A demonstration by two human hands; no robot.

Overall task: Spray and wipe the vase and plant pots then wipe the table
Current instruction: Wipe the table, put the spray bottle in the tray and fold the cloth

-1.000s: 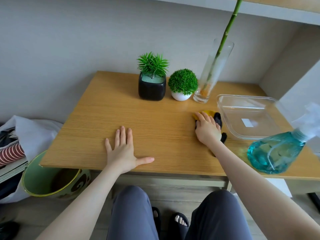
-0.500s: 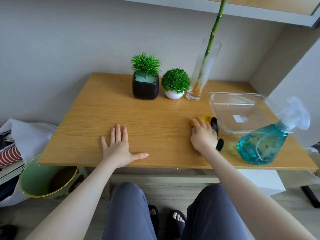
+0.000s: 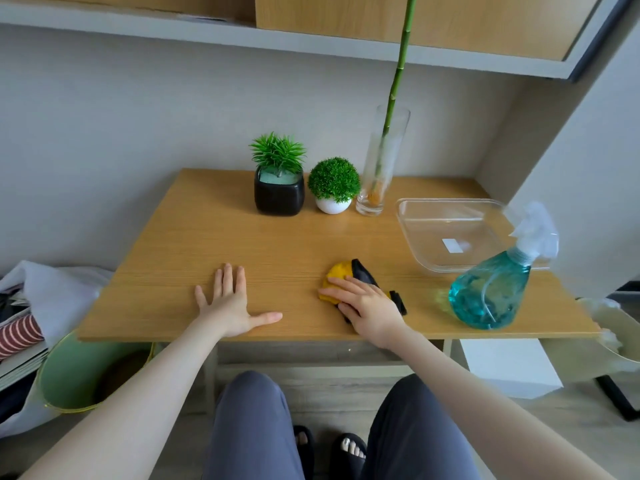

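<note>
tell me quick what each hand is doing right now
Left hand: open, flat on the table, holding nothing.
Right hand: open, fingers pressing the yellow-and-black cloth onto the table.

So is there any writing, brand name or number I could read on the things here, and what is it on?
There is no text that can be read.
White sticker on the clear plastic tray: it looks blank; any print is too small to tell.
Teal spray bottle, black plant pot, white plant pot, glass vase: no label shows.
Yellow and black cloth under the right hand: no print shows.

Soft, even daylight (wide-angle bending at edges).
</note>
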